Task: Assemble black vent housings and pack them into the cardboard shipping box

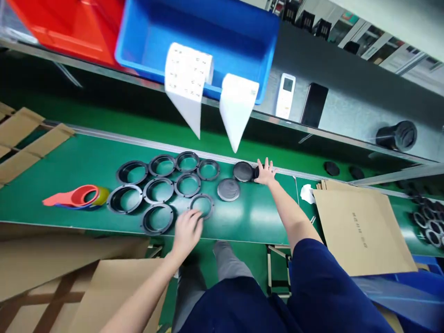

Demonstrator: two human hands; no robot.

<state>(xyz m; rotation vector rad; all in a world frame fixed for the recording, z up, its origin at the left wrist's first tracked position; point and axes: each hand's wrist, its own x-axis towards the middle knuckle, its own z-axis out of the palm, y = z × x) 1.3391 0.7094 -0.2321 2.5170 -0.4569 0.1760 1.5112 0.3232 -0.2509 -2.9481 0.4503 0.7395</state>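
Observation:
My left hand [188, 230] has its fingers curled together at the near rim of a black ring [212, 203], which looks slightly blurred. Several more black rings, such as one thick ring [110, 203], lie grouped to its left on the green tabletop [256, 212]. My right hand [266, 173] reaches to the far edge with its fingers spread, over a dark round disc [256, 172] that it partly hides. Just left of that hand lies a black round cap [243, 171]. A second ridged black cap [228, 189] is nearer to me, between both hands.
Rolls of tape stand around a red roll [79, 195] at left. Flat cardboard [364, 226] lies at right. On the shelf above are a blue bin [222, 27] with hanging label strips [187, 74], a red bin [72, 27], a white remote [286, 96], a phone [315, 105] and a black cylinder [397, 136].

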